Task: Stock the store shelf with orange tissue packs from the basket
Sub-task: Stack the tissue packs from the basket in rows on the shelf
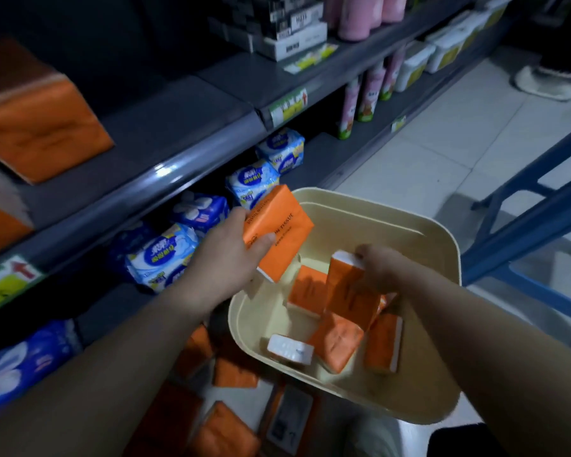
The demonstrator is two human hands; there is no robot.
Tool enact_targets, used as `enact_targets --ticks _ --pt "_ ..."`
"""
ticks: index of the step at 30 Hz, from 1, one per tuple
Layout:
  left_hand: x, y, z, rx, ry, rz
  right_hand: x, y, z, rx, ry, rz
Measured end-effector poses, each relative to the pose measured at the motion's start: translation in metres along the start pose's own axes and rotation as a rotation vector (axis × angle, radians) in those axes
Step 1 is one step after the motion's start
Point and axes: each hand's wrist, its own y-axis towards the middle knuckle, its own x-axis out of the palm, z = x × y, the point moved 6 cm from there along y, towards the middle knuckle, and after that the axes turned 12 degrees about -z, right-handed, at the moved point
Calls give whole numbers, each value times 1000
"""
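Two hands at the basket, an orange pack in each.
Left hand [226,258] grips an orange tissue pack [279,225], thumb across its printed face, held over the left rim of the cream basket [409,222]. Right hand [381,265] closes round the top of an upright pack [350,288] inside the basket. Several loose packs [335,341] lie tumbled on the basket bottom, one showing its white end. Grey shelf [178,127] stands left of the basket, with stocked orange packs [43,120] at its far left. Blue-and-white packs [162,255] line the lower shelf.
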Motion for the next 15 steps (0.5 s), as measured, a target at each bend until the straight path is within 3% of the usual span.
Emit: enact_targets --ticks 9,15 --pt "-115 -43 3 -26 68 235 -127 -91 -82 -277 162 464" --pt "-191 -61 -17 -115 171 355 -175 -120 -154 -505 333 655"
